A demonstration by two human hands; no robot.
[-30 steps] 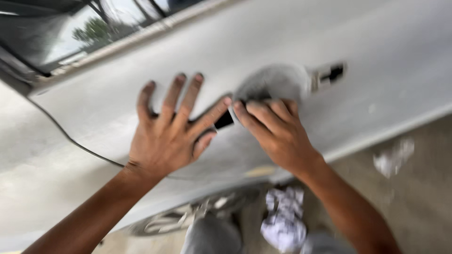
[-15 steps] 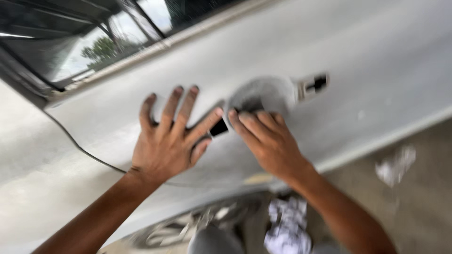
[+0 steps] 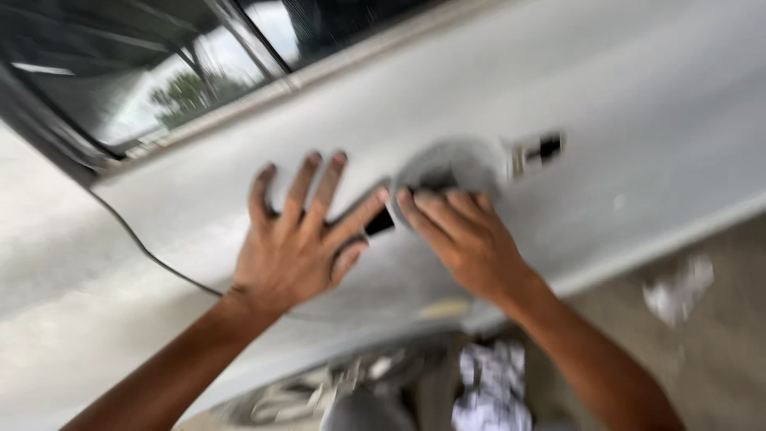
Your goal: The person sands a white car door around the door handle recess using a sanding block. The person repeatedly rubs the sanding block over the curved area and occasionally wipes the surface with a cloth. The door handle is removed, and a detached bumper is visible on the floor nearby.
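Keep your left hand point(image 3: 299, 239) spread flat on the car door point(image 3: 638, 96) while your right hand point(image 3: 467, 239) presses its flat fingers over the dark pad point(image 3: 381, 223).

Daylight, soft and even, with no hard-edged shadows anywhere. The pale car door point(image 3: 638, 96) is bright but not blown out. The window glass point(image 3: 159, 88) at upper left is dark and carries a bright reflection of sky and a tree. Motion blur covers the whole frame: panel edges, the door trim and the ground point(image 3: 718, 351) at lower right are smeared. The left hand point(image 3: 299, 239) and the right hand point(image 3: 467, 239) are soft, fingertip outlines indistinct. Only faint shading lies under the palms. Crumpled items low in the frame are too blurred to identify
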